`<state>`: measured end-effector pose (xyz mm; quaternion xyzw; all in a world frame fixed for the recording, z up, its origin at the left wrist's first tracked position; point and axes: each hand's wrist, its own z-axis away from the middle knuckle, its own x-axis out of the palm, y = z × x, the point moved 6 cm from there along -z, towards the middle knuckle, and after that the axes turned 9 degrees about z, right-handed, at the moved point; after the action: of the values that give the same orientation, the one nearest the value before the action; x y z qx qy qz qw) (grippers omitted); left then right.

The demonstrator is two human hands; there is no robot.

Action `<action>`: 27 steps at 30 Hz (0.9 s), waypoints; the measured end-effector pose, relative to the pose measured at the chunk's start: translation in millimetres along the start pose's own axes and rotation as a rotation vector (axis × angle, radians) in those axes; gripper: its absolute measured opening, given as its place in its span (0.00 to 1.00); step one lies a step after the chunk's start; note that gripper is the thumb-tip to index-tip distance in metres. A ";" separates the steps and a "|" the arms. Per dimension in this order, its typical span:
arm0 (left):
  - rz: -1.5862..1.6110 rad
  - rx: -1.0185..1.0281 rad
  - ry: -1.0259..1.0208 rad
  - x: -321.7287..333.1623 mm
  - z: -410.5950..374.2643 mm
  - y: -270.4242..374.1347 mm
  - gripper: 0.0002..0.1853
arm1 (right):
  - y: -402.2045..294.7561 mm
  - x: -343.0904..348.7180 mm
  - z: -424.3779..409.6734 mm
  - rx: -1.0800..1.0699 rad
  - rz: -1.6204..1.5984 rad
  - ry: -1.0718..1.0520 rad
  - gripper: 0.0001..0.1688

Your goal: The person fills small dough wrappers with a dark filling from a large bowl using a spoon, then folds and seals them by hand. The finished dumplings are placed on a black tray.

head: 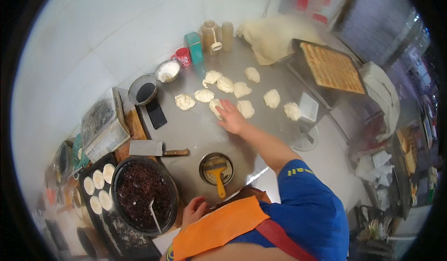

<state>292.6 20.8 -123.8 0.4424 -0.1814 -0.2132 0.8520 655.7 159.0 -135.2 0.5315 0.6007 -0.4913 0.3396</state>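
My right hand (233, 118) reaches across the steel worktop, its fingers and thumb spread over the edge of a flattened dough piece (215, 109). Another dough piece (246, 109) lies just right of the fingers. Several more pieces, among them a folded dough lump (185, 101) and a rounder one (272, 98), are scattered beyond and to both sides. Near the table's front edge, close to the orange apron (220, 229), is my left hand (196, 210) with its fingers curled; nothing shows in it. A bowl (201, 177) with a yellow-handled brush (218, 180) laid across it stands between my arms.
A cleaver (146, 148) and a phone (156, 114) lie left. Dark red filling (139, 191) fills a large basin beside a tray (122, 238) of pale dough rounds (106, 200). Bowls, a red mug (183, 57) and jars line the wall. Baked pastry (331, 68) sits at right near a white scraper (308, 108).
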 end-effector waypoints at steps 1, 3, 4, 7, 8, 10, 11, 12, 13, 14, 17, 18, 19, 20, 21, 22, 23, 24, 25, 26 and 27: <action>0.033 -0.028 0.052 5.6 1.0 1.7 0.16 | 3.5 12.5 -17.2 -0.041 0.066 0.024 0.38; 0.088 -0.059 0.151 22.5 1.9 12.6 0.15 | 19.3 47.9 -39.1 -0.099 0.069 0.070 0.34; 0.119 -0.064 0.199 34.8 5.0 16.8 0.15 | 20.5 60.3 -45.3 -0.125 0.070 0.088 0.32; 0.098 0.007 0.260 37.3 0.9 6.3 0.13 | 25.5 76.2 -63.3 -0.123 -0.057 -0.030 0.26; 0.086 0.061 0.292 39.5 -0.7 12.6 0.13 | 31.3 74.5 -71.4 -0.032 -0.155 -0.042 0.25; 0.161 0.168 0.326 42.3 -7.5 29.8 0.12 | 36.0 60.9 -86.2 0.152 -0.341 -0.068 0.23; 0.209 0.213 0.332 39.9 -11.8 43.6 0.11 | 22.9 46.6 -84.7 0.155 -0.539 -0.012 0.24; 0.243 0.262 0.405 41.8 -17.5 59.7 0.13 | 2.1 18.3 -75.7 0.145 -0.729 0.038 0.25; 0.293 0.310 0.486 48.0 -22.5 74.5 0.14 | -30.0 -14.1 -60.8 0.083 -0.812 -0.123 0.26; 0.526 0.301 0.472 64.5 -36.1 92.4 0.15 | -56.2 -40.3 -42.0 0.019 -0.880 -0.189 0.29; 0.999 0.304 0.391 100.0 -63.9 125.3 0.17 | -114.5 -83.7 7.4 -0.252 -0.969 -0.161 0.33; 1.001 0.313 0.336 95.1 -77.4 120.4 0.18 | -122.7 -85.1 16.9 -0.376 -0.920 -0.063 0.33; 0.997 0.326 0.285 87.4 -88.4 117.2 0.18 | -131.8 -90.0 22.6 -0.501 -0.872 0.039 0.32; 0.908 0.357 0.374 72.7 -92.0 112.4 0.18 | -124.1 -103.0 19.9 -0.414 -0.838 0.194 0.29; 0.827 0.385 0.460 61.5 -94.6 107.5 0.18 | -108.6 -120.4 17.4 -0.326 -0.794 0.341 0.26; 0.745 0.410 0.550 51.8 -92.0 103.9 0.17 | -105.4 -121.6 16.3 -0.226 -0.819 0.349 0.23; 0.564 0.454 0.575 54.8 -91.3 112.0 0.18 | -99.0 -122.2 16.4 -0.115 -0.842 0.358 0.21; 0.268 0.546 0.645 58.4 -91.8 122.2 0.20 | -101.0 -106.8 17.4 0.008 -0.927 0.227 0.19; -0.042 0.621 0.702 67.2 -91.3 133.6 0.22 | -105.1 -92.2 21.6 0.142 -1.009 0.095 0.18; 0.006 0.605 0.714 74.7 -86.6 138.8 0.22 | -113.0 -93.5 25.6 0.184 -0.981 0.214 0.19; 0.061 0.599 0.720 81.9 -81.3 145.7 0.21 | -115.9 -91.0 27.0 0.237 -1.039 0.169 0.20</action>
<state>431.7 108.3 -37.0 0.7090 0.0592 0.0409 0.7015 558.5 111.1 -31.7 0.2365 0.7503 -0.6144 -0.0601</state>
